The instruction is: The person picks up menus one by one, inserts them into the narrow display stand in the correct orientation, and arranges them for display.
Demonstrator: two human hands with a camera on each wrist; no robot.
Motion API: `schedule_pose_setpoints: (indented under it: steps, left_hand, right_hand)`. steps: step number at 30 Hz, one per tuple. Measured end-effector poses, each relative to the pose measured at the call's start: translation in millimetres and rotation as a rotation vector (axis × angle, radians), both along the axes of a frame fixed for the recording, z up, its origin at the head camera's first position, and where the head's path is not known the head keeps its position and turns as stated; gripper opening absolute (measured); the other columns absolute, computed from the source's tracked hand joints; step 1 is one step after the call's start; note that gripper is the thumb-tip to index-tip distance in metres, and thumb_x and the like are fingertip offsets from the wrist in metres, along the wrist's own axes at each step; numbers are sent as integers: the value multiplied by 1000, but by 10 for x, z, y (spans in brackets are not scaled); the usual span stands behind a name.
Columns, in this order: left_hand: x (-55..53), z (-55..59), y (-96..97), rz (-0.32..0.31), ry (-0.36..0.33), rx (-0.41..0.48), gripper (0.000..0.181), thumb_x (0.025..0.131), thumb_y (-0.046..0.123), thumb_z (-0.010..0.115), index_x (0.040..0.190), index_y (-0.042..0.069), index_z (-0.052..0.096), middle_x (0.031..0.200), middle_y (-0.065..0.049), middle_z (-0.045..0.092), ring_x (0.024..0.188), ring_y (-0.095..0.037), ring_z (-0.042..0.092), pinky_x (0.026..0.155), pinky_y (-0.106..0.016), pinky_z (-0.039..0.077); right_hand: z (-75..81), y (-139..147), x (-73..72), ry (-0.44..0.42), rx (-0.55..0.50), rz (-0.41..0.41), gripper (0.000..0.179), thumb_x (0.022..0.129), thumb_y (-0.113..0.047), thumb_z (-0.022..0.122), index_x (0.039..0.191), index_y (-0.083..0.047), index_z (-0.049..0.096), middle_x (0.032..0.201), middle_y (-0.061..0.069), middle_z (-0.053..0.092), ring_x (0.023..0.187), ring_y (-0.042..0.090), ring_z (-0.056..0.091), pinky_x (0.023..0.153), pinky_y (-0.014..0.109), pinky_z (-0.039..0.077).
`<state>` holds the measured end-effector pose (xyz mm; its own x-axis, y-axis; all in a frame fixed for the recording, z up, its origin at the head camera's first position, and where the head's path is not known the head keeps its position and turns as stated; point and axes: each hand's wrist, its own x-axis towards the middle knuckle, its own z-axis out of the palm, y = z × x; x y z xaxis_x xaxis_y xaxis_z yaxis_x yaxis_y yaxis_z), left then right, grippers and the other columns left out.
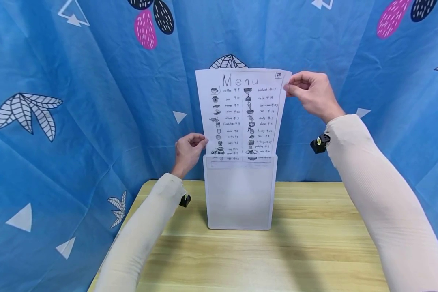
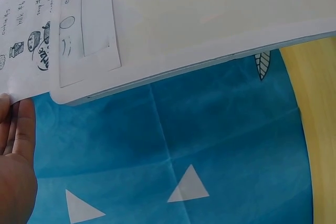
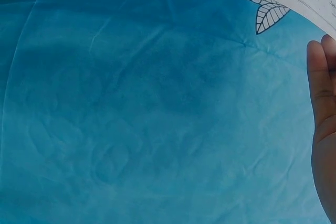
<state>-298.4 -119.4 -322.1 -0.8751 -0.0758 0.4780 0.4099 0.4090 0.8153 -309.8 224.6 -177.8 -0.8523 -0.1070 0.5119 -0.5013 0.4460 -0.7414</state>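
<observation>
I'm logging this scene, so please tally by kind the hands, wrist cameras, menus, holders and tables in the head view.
Left hand, right hand: 2 hands
Wrist cameras: 2
Menu: 1
Holder: 1
Table: 1
Total: 7

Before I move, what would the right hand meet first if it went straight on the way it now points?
The menu sheet: the right hand pinches its right edge near the top and points across it. Depth is unclear, so the hand might pass along the sheet's front or back.
</observation>
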Motion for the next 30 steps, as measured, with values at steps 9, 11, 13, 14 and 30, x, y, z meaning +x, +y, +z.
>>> schedule_pose_setpoints:
  steps: [9,11,13,14,30]
  left_hand:
    - [8,-18,-5,-1,-7,1,12,94,11,71,101,1,73,95,-12,72,80,-20,67,70,-24,55]
    - [8,-29,-9,0,-7,0,12,95,11,71,101,1,73,95,-12,72,81,-20,67,69,-24,55]
    - [8,-39,-13,3,-8,-4,12,95,11,71,101,1,73,95,-11,72,80,-20,66,68,-23,54]
    - [8,-43,-17,4,-7,-4,12,94,11,71,101,1,73,95,-11,72,80,-20,66,68,-23,54]
    - [0,-45,-17,13,-16,5,14,94,13,72,102,1,73,95,-12,72,81,-20,67,68,-23,54]
  right_hand:
    - [-8,-21,11,-8,14,-6,17,95,-16,70,106,-3,72,96,-5,73,87,13,70,80,18,52]
    - [-13,-23,12,-14,18,-6,18,96,-17,69,106,-3,72,97,-4,74,87,12,70,81,18,52]
    - [-19,-23,14,-18,21,-4,18,96,-17,69,107,-3,71,98,-4,74,87,11,70,81,19,52]
    - [-23,-23,14,-18,23,-3,18,96,-17,69,107,-3,71,98,-4,74,87,11,69,81,19,52]
    - [-62,-9,17,2,18,15,16,96,-14,68,105,-2,71,96,-5,74,86,13,70,80,18,51]
